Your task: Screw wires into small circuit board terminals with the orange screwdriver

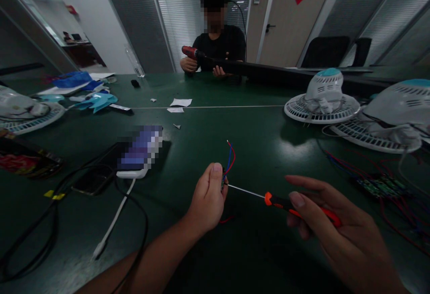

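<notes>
My left hand (208,195) is closed around a small circuit board (224,180), which is mostly hidden by the fingers. Red and blue wires (232,156) rise from the board, and a red wire end shows below the hand. My right hand (331,226) holds a screwdriver (282,202) with an orange and black handle between thumb and fingers, the index finger stretched out. The thin metal shaft points left, and its tip meets the edge of the board. Whether the tip sits in a screw or terminal cannot be made out.
Right: several circuit boards with wires (383,185), white fan-like housings (322,101). Left: a phone (139,150) on a white stand, another dark phone (96,175), looping black cables (55,222), a dark packet (27,155). Across the green table, a person holds a red drill (190,52) and long black bar (268,71).
</notes>
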`<state>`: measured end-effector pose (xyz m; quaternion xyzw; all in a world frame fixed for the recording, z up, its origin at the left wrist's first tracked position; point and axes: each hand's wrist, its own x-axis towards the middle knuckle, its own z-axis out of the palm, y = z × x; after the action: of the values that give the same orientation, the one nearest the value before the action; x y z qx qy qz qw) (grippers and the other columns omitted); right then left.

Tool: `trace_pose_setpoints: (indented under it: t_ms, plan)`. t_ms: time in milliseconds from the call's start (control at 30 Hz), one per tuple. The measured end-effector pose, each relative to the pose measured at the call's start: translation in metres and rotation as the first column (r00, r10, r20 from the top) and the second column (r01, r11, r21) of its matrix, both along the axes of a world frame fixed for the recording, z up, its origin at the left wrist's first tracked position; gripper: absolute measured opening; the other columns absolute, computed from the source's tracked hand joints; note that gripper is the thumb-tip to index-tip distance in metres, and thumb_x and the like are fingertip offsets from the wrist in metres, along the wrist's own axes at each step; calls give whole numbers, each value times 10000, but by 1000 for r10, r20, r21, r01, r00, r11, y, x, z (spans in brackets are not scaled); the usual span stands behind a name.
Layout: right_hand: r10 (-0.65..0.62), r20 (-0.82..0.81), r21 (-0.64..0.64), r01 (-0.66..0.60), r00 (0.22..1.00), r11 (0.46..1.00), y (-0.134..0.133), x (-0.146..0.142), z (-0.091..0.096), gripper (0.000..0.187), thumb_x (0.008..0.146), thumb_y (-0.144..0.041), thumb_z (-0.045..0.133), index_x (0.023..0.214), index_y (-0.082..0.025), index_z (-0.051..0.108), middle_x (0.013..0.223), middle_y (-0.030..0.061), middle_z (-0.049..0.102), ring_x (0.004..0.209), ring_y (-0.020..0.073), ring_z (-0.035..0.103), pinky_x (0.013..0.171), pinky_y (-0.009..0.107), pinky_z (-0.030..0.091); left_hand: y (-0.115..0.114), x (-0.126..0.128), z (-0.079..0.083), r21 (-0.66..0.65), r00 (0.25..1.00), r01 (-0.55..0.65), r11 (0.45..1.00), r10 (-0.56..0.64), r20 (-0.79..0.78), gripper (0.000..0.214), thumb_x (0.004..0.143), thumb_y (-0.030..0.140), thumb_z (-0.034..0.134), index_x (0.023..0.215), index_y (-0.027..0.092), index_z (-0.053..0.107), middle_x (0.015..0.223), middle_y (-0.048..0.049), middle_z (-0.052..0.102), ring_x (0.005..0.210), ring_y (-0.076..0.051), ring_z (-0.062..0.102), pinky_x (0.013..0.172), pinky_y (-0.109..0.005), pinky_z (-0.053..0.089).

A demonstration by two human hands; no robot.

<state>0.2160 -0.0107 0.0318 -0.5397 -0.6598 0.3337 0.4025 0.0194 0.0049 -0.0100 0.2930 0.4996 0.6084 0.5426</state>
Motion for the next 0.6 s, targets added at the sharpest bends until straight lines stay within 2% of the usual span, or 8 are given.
trace_pose_setpoints:
  t_ms: [400, 600]
  plan:
    - [-8, 18, 46, 7, 1000, 999, 1, -1, 2, 304, 830, -421, 607, 1003, -175, 646, 673, 51, 731, 454, 143, 670, 368, 187, 542, 0, -1, 0, -17, 1000, -4, 1000, 4, 25, 448, 729, 628, 624, 701, 190, 536, 649, 38, 489, 559, -76, 464, 489, -159, 416]
    - [-18, 84, 54, 13, 996, 998, 3, -1, 3, 316, 827, -424, 603, 1015, -175, 650, 701, 57, 735, 480, 158, 678, 386, 218, 545, 1, -1, -1, -34, 1000, -20, 999, 20, 4, 443, 729, 628, 625, 706, 194, 541, 656, 35, 495, 584, -84, 476, 497, -161, 425]
